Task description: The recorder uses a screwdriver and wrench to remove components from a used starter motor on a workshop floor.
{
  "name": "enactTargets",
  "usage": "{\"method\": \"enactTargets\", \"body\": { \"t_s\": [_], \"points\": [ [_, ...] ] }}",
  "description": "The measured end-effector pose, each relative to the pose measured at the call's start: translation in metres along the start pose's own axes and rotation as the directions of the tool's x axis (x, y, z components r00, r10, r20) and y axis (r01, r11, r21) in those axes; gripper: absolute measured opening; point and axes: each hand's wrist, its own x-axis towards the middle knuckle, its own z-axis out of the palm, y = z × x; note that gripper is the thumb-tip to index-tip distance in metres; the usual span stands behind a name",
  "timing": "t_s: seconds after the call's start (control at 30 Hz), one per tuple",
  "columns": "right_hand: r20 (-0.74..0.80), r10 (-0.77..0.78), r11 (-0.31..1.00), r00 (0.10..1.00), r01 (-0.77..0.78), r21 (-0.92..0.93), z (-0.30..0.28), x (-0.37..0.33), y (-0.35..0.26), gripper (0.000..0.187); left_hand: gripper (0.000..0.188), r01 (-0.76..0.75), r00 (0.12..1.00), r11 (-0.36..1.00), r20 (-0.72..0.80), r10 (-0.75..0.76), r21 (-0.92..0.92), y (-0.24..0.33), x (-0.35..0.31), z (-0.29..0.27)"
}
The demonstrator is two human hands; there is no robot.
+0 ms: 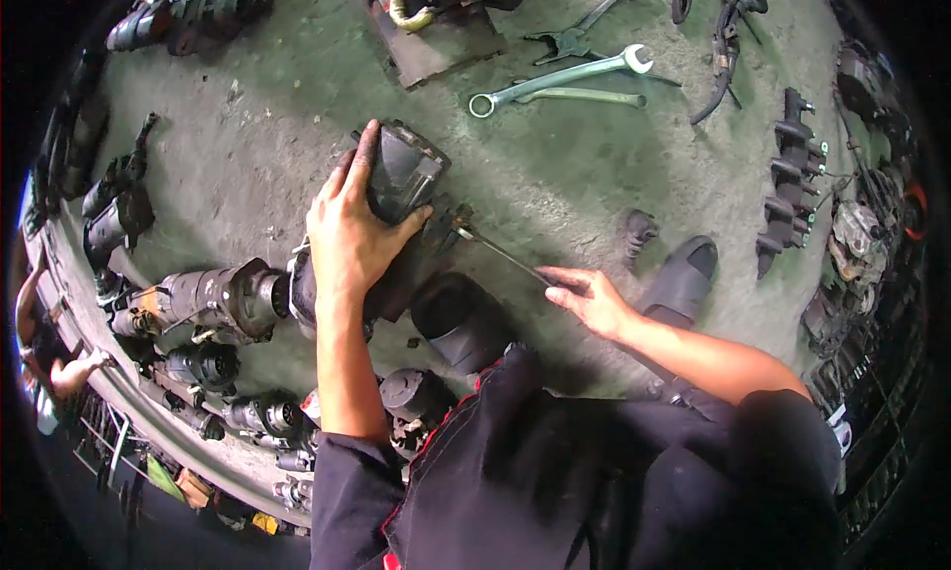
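A grey-green, rough and stained concrete floor (228,134) carries everything, with dark machine parts crowding its left and right edges. The black box-shaped housing (408,174) sits left of the floor's middle, just beyond the left shoe (461,322). The left hand (347,218) clasps it, fingers spread along its left side and thumb reaching across its near end. The right hand (586,301) is closed around the end of a slim metal hand tool (507,259), whose far tip meets the grimy area beside the housing; the exact contact is too dark to tell.

The housing looks rigid and probably fairly heavy, attached to a darker body partly hidden under the forearm. Its smooth top may be greasy, so the side walls and corners seem the surest hold. The tool looks light and stiff, best gripped at its outer end. A combination wrench (561,81) lies towards the floor's far edge, near the cylindrical motor unit's (213,299) opposite side.
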Motion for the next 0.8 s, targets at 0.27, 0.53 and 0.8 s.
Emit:
{"method": "enactTargets", "body": {
  "t_s": [0.27,0.53,0.8],
  "points": [
    [-0.028,0.064,0.996,0.998,-0.066,-0.055,0.006,-0.033,-0.050,0.038,0.103,-0.030,0.997,0.999,-0.066,0.032,0.029,-0.003,-0.004,0.003],
    [-0.077,0.029,0.996,0.997,-0.035,-0.079,0.015,-0.039,-0.068,0.039,0.105,-0.023,0.998,1.000,-0.055,0.024,0.007,-0.001,-0.004,0.003],
    [-0.042,-0.202,0.945,0.979,0.183,-0.272,-0.008,-0.009,-0.029,0.040,0.104,-0.040,0.995,0.998,-0.094,0.045,0.052,0.004,-0.007,0.010]
  ]
}}
